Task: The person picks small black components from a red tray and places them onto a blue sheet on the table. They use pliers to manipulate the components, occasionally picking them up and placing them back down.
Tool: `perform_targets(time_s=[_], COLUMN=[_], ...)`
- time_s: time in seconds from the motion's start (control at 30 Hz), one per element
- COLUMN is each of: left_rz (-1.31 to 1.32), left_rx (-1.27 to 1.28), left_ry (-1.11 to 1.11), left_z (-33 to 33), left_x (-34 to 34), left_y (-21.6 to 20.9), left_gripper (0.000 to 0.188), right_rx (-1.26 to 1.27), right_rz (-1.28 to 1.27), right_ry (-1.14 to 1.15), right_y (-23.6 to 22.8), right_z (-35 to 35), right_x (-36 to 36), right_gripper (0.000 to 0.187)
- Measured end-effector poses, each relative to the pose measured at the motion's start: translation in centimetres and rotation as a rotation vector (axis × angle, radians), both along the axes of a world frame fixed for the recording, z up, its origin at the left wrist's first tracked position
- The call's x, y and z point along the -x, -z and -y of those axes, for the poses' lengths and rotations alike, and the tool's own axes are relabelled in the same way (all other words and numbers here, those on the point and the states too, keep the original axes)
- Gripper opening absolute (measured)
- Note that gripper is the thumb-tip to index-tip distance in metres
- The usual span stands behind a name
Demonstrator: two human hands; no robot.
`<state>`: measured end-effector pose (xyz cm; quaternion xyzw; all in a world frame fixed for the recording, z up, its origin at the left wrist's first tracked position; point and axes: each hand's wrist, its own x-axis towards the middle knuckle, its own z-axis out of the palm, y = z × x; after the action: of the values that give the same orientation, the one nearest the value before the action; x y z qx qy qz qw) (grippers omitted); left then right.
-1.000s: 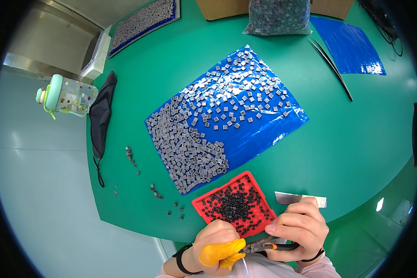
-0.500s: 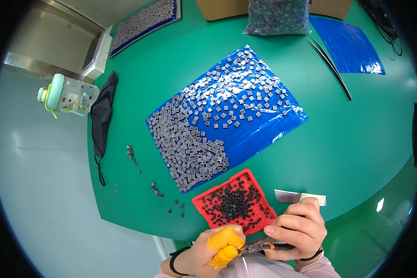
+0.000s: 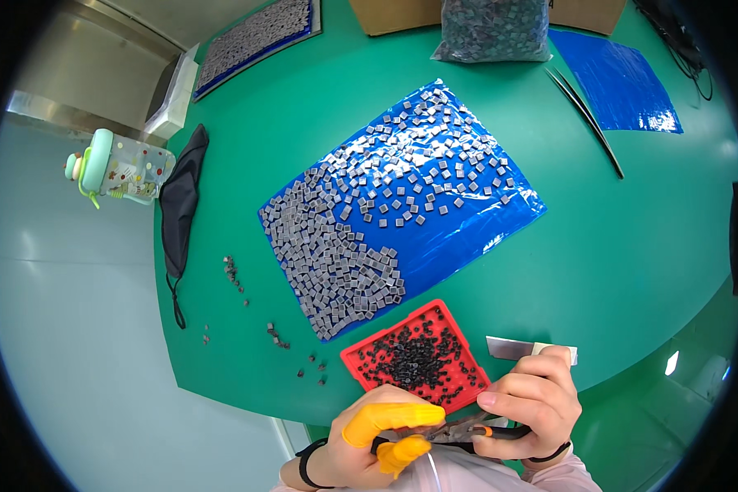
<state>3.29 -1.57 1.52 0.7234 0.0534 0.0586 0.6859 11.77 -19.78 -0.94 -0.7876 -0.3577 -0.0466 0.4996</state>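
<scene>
My right hand (image 3: 537, 406) is closed around the dark handles of a pair of pliers (image 3: 459, 429) with an orange band. Their metal jaws point left, toward my left hand (image 3: 377, 435). Yellow finger covers sit on the thumb and forefinger of that hand, whose tips stand apart around the jaw end. Something dark shows in the crook between them; I cannot make it out. Just beyond both hands, a red tray (image 3: 352, 358) bears a heap of small black parts (image 3: 418, 361). Farther off, a blue sheet (image 3: 443, 246) carries many small grey square pieces (image 3: 336, 271).
A flat metal blade-like piece (image 3: 508, 348) lies beyond my right hand. Black tweezers (image 3: 584, 115), another blue sheet (image 3: 623, 82) and a bag of pieces (image 3: 494, 33) lie farther off. Loose bits (image 3: 277, 336), a black mask (image 3: 180, 201) and a bottle (image 3: 131, 168) are leftward.
My left thumb and forefinger have parted from their pinch, the forefinger stretching toward the right. The right hand keeps the pliers and has shifted slightly. The tray and sheets stay put.
</scene>
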Motion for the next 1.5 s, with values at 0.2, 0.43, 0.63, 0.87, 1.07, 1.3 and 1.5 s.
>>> perform_targets(time_s=[0.2, 0.43, 0.63, 0.87, 1.07, 1.3, 1.5], left_rz=[0.195, 0.157, 0.119, 0.000, 0.047, -0.036, -0.155], left_rx=[-0.087, -0.155, -0.084, 0.467, 0.195, 0.043, 0.474], left_ry=[-0.016, 0.190, 0.208, -0.056, -0.081, -0.091, -0.148], left_z=[0.2, -0.8, -1.1, 0.2, -0.7, -0.6, -0.8], left_x=[0.7, 0.1, -0.2, 0.4, -0.2, -0.1, 0.1], left_y=[2.3, 2.1, 2.2, 0.9, 0.3, -0.2, -0.2], left_gripper=[0.011, 0.015, 0.012, 0.041, 0.015, 0.014, 0.011], right_rx=[0.002, 0.024, 0.033, 0.000, -0.001, -0.005, -0.020], right_rz=[0.015, 0.066, 0.053, 0.012, -0.001, -0.007, 0.023], right_ry=[-0.021, -0.028, -0.033, 0.016, 0.003, -0.020, 0.036], right_y=[0.1, 0.2, 0.0, 0.1, 0.1, 0.0, 0.3], right_z=[0.0, 0.0, 0.0, -0.1, -0.1, 0.2, 0.3], right_x=[-0.1, -0.1, -0.1, 0.0, -0.1, -0.2, -0.2], right_gripper=[0.046, 0.050, 0.050, 0.046, 0.044, 0.044, 0.047])
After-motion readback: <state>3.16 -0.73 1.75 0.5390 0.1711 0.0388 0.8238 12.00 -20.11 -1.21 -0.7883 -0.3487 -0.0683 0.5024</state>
